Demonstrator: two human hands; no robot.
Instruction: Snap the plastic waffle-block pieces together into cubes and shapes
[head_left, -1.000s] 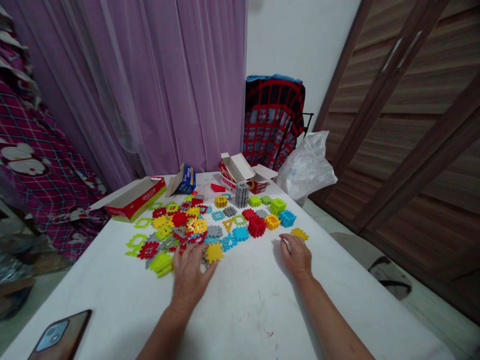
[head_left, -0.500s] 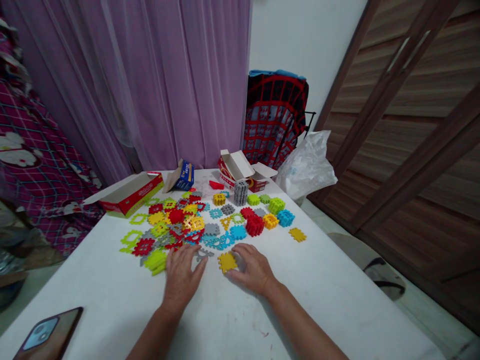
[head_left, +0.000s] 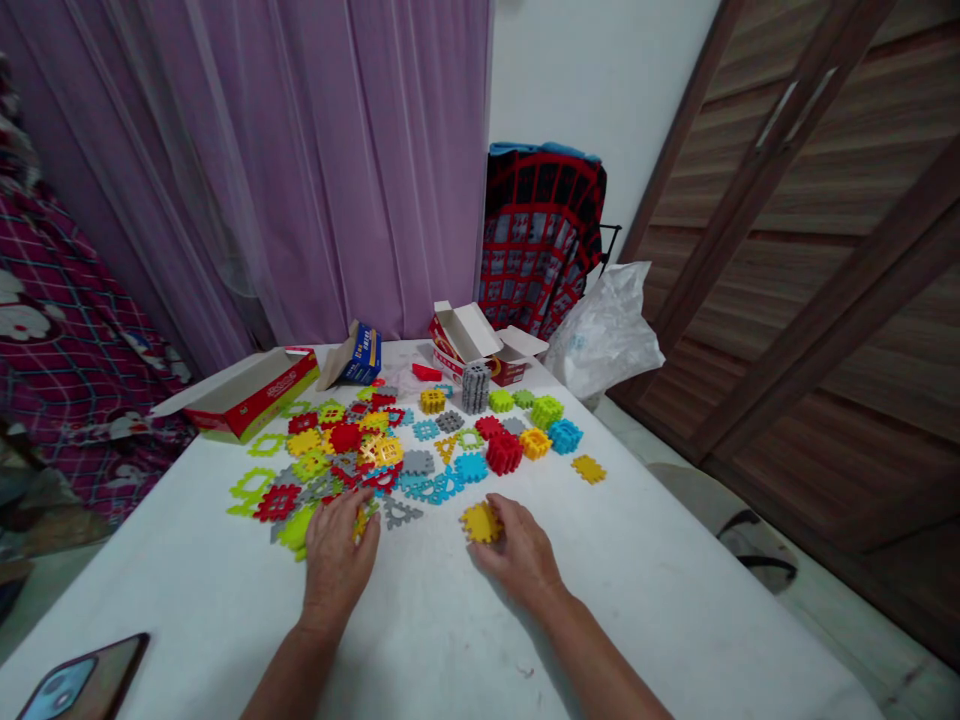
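Right hand [head_left: 521,555], just right of the lower middle of the frame, has its thumb and fingers closed on the right side of a yellow toothed tile [head_left: 478,523], just above the white bench [head_left: 442,630]. Left hand [head_left: 335,555], lower left of centre, is half curled, thumb apart from the fingers; a yellow piece [head_left: 361,524] shows in that gap, but whether it is gripped I cannot tell. Lower left, a phone [head_left: 90,680] lies on the bench.

Lime-green pieces [head_left: 295,532] lie against the left hand's outer side, and a grey triangle [head_left: 401,513] lies just right of it. Beyond spreads a loose heap of mixed tiles [head_left: 346,438], left of centre. Right of the heap sit a red stack [head_left: 504,453], an orange-yellow stack [head_left: 535,443] and a blue stack [head_left: 565,435], with a lone yellow tile [head_left: 589,469] farther right. Behind them a grey stack [head_left: 475,388] stands upright.

At the bench's far end are three opened boxes: red-and-green [head_left: 259,405], blue [head_left: 367,353] and red with white flaps [head_left: 450,340]. Purple curtains [head_left: 375,170] hang behind.
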